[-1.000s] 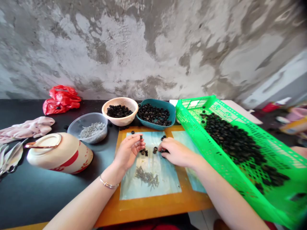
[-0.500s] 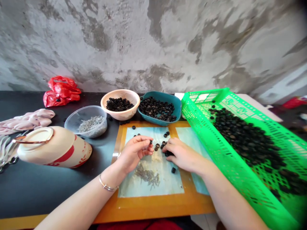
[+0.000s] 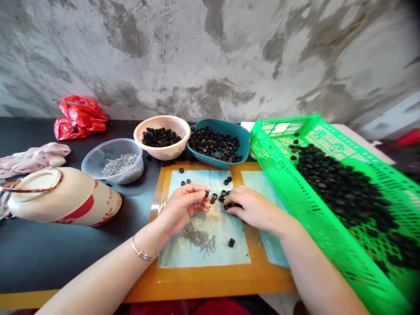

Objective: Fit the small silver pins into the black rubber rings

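My left hand (image 3: 183, 205) hovers over a pale blue sheet (image 3: 203, 249) and pinches a small black ring (image 3: 207, 193) between thumb and fingertips. My right hand (image 3: 251, 208) rests on the sheet with its fingers curled over a few small black rings (image 3: 231, 204). More loose black rings (image 3: 219, 195) lie between the two hands. A single black ring (image 3: 231, 242) sits alone nearer to me. Just below my left hand is a small pile of thin grey pins (image 3: 198, 238).
A green plastic crate (image 3: 278, 162) full of black rings slopes at the right. Behind the orange board (image 3: 210, 284) stand a teal bowl (image 3: 244, 144), a pink bowl (image 3: 162, 154) and a clear tub (image 3: 111, 168) of pins. A cream and red jar (image 3: 65, 201) lies at the left. Red bag (image 3: 78, 117) and pink cloth (image 3: 34, 158) far left.
My left hand has drifted right towards the loose rings, still pinching one. My right hand stays over its rings. A single ring now lies alone nearer to me. The view has tilted slightly.
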Demonstrator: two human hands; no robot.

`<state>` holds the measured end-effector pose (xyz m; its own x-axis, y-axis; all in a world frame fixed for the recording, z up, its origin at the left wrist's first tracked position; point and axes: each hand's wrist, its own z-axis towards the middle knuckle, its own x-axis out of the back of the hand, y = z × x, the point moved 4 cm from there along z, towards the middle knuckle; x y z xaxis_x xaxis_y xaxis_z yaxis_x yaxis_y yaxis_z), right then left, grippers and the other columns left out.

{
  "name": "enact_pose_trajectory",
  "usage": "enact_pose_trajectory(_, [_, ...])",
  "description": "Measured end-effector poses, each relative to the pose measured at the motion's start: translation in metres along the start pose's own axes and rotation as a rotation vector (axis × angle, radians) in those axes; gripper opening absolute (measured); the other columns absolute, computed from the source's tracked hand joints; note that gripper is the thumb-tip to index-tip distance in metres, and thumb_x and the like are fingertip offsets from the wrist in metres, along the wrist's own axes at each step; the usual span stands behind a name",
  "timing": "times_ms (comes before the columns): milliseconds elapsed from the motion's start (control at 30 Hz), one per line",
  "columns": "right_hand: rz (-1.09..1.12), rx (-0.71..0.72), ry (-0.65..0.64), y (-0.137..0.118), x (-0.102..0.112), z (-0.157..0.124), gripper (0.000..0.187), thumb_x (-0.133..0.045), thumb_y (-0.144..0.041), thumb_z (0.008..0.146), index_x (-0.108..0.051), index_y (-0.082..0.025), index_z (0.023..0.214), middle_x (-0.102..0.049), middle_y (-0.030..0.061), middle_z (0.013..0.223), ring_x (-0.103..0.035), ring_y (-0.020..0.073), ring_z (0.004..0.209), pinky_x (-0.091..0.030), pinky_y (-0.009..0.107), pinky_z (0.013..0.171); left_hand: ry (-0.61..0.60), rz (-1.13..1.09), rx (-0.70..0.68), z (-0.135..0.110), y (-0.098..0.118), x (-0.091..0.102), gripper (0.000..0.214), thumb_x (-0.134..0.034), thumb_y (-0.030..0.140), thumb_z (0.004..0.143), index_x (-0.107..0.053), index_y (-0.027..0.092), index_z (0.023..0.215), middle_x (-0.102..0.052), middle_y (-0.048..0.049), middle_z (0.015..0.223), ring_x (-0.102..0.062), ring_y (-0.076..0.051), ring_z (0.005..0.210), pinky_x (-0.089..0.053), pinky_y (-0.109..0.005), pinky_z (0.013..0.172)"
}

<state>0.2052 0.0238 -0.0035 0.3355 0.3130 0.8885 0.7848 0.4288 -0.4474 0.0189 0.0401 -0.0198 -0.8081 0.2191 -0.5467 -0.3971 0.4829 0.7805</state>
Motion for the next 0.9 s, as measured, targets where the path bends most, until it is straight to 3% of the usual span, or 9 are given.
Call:
enact_pose_trajectory(167, [-0.047, -0.040, 0.013, -0.010, 0.003, -0.006, 0.021, -0.063, -0.019, 0.086, -0.069, -0.022, 0.107, -0.069, 0.0064, 0.098, -0.058, 0.0233, 0.099, -0.043, 0.035, 0.087, 0.005, -0.008, 0.008, 0.001, -0.001, 0.002, 0.020, -0.078, 0.021, 0.071, -0.071, 0.010, 0.086, -0.068, -0.0071, 0.069, -0.064, -0.015, 0.062, -0.054, -0.025, 0.061])
enact_pose_trajectory(233, [-0.018, -0.105, -0.004, -0.013, 0.004, -0.014, 0.015, -0.064, -0.023, 0.086, -0.069, -0.023, 0.100, -0.069, 0.0051, 0.093, -0.061, 0.0216, 0.091, -0.044, 0.032, 0.079, 0.006, -0.011, 0.013, 0.001, -0.002, 0.003, 0.020, -0.077, 0.021, 0.071, -0.071, 0.010, 0.087, -0.069, -0.0071, 0.070, -0.065, -0.014, 0.062, -0.054, -0.025, 0.061])
enact_pose_trajectory(300, [0.027, -0.160, -0.082, -0.017, 0.001, -0.022, 0.012, -0.068, -0.032, 0.083, -0.068, -0.024, 0.091, -0.070, 0.0025, 0.083, -0.062, 0.0189, 0.075, -0.041, 0.029, 0.064, 0.002, -0.012, 0.015, 0.001, -0.003, 0.004, 0.020, -0.077, 0.021, 0.072, -0.071, 0.011, 0.088, -0.069, -0.0072, 0.070, -0.065, -0.014, 0.062, -0.054, -0.025, 0.061])
enact_pose_trajectory(400, [0.037, -0.142, -0.222, -0.025, -0.009, -0.029, 0.025, -0.074, -0.046, 0.075, -0.068, -0.025, 0.087, -0.069, 0.0012, 0.075, -0.060, 0.0180, 0.063, -0.035, 0.027, 0.054, 0.001, -0.005, 0.013, 0.002, -0.003, 0.005, 0.020, -0.077, 0.021, 0.073, -0.070, 0.011, 0.089, -0.069, -0.0070, 0.070, -0.065, -0.014, 0.063, -0.055, -0.024, 0.062])
enact_pose_trajectory(600, [0.016, -0.044, -0.271, -0.030, -0.015, -0.029, 0.004, -0.065, -0.024, 0.080, -0.068, -0.024, 0.082, -0.070, 0.0021, 0.077, -0.061, 0.0188, 0.069, -0.041, 0.028, 0.061, 0.010, 0.001, 0.008, 0.001, -0.003, 0.003, 0.019, -0.077, 0.021, 0.072, -0.071, 0.011, 0.087, -0.068, -0.0063, 0.070, -0.065, -0.014, 0.063, -0.055, -0.024, 0.062])
enact_pose_trajectory(667, [0.094, -0.058, -0.205, -0.026, -0.005, -0.027, 0.011, -0.061, -0.025, 0.085, -0.069, -0.025, 0.093, -0.071, 0.0023, 0.087, -0.064, 0.0192, 0.079, -0.045, 0.028, 0.069, 0.013, 0.008, 0.003, 0.001, -0.002, 0.002, 0.020, -0.078, 0.022, 0.071, -0.071, 0.011, 0.086, -0.068, -0.0058, 0.069, -0.065, -0.014, 0.062, -0.055, -0.025, 0.061])
enact_pose_trajectory(800, [0.280, -0.081, 0.066, -0.018, 0.017, -0.019, 0.023, -0.051, -0.027, 0.095, -0.069, -0.026, 0.108, -0.069, 0.0042, 0.109, -0.062, 0.0201, 0.103, -0.046, 0.033, 0.091, 0.053, 0.059, -0.057, -0.002, 0.000, 0.000, 0.022, -0.079, 0.023, 0.070, -0.071, 0.012, 0.087, -0.069, -0.0052, 0.070, -0.066, -0.015, 0.063, -0.054, -0.025, 0.063])
enact_pose_trajectory(900, [0.469, -0.141, 0.217, -0.016, 0.017, -0.012, 0.018, -0.056, -0.029, 0.091, -0.070, -0.023, 0.100, -0.069, 0.0055, 0.100, -0.064, 0.0193, 0.088, -0.051, 0.032, 0.079, 0.065, 0.114, -0.101, -0.005, 0.002, -0.002, 0.021, -0.077, 0.024, 0.072, -0.070, 0.012, 0.088, -0.070, -0.0049, 0.070, -0.066, -0.014, 0.065, -0.054, -0.025, 0.064])
